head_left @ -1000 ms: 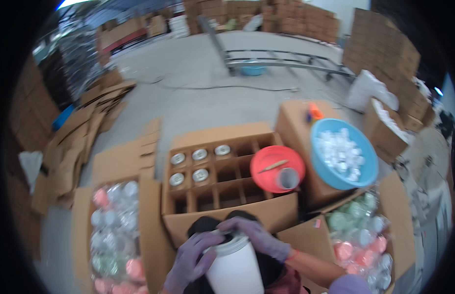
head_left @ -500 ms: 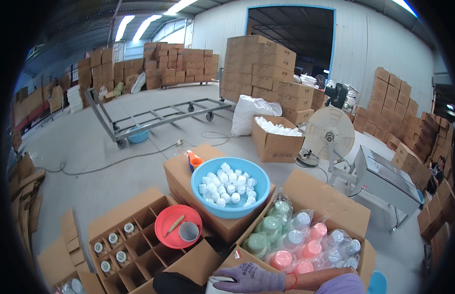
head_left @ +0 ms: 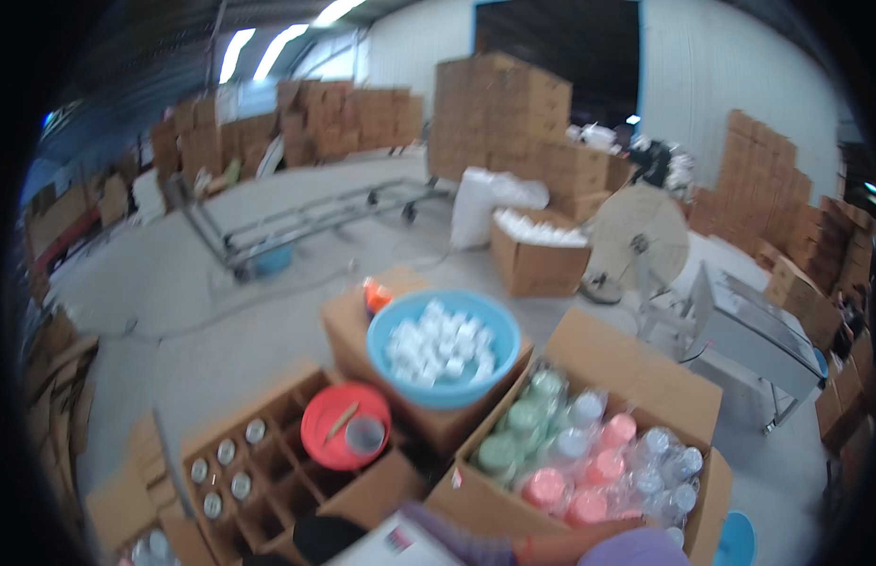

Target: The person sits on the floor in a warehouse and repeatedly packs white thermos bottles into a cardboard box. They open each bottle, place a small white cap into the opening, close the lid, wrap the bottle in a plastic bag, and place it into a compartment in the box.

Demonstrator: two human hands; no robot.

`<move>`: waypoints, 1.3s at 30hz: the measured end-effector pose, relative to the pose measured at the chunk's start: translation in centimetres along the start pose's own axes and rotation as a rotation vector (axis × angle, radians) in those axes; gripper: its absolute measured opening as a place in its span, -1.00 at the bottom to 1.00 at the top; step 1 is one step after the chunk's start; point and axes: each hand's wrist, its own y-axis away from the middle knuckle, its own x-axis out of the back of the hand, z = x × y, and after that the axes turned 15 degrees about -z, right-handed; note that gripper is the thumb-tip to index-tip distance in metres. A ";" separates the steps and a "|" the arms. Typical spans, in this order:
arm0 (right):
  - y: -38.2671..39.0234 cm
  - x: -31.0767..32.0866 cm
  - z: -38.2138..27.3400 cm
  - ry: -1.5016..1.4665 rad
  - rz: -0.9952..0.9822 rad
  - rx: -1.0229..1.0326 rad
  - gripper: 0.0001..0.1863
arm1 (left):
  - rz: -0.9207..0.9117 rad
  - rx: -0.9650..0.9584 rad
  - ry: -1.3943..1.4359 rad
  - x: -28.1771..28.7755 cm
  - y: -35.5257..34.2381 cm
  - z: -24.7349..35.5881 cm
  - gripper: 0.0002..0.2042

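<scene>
My right hand [head_left: 443, 533], in a purple glove with a red string at the wrist, is at the bottom middle, blurred by motion. It grips a white box [head_left: 396, 545] with a small dark red print; the box hides most of its fingers. My left hand is not in view. Just beyond, to the right, a cardboard carton [head_left: 485, 502] holds bagged bottles with green, pink and white tops. To the left stands a divided carton [head_left: 297, 524] with several round-topped containers [head_left: 240, 486] in its cells. A red basin [head_left: 315, 415] with a brown-handled tool and a grey cup rests on the dividers.
A blue basin [head_left: 377, 354] of small white caps stands on a closed carton [head_left: 344, 325], beside an orange object [head_left: 376, 297]. Farther off are a wheeled metal frame [head_left: 315, 222], a floor fan [head_left: 639, 241], a grey metal table [head_left: 754, 325] and stacked cartons [head_left: 499, 113].
The white box has come up further into view, in front of my gloved right hand. The hand is now more covered and blurred. The whole view has shifted slightly.
</scene>
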 end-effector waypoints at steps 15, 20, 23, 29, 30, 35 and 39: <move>0.0 1.7 -4.9 0.595 -0.067 0.218 -0.67 | -0.005 0.602 1.070 -1.7 0.6 -2.9 -0.75; -3.9 4.3 -10.4 1.069 -0.166 0.255 -0.68 | 0.087 0.839 1.210 -0.7 5.2 -4.7 -0.75; -11.5 12.1 -8.0 1.516 -0.075 0.276 -0.67 | 0.145 0.878 0.986 1.0 6.6 -7.4 -0.75; -24.8 12.7 -5.3 1.851 0.397 -0.092 -0.59 | 0.137 0.994 0.720 2.8 9.0 -11.2 -0.75; -26.3 12.9 -5.2 1.751 0.314 -0.204 -0.60 | 0.129 1.008 0.707 2.9 9.2 -11.6 -0.74; -30.9 17.4 -2.6 1.390 0.176 -0.165 -0.51 | 0.062 1.067 0.703 2.2 9.0 -14.0 -0.74; -30.1 17.2 -2.3 1.782 0.039 -0.274 -0.52 | 0.035 1.112 0.713 1.9 9.6 -14.7 -0.74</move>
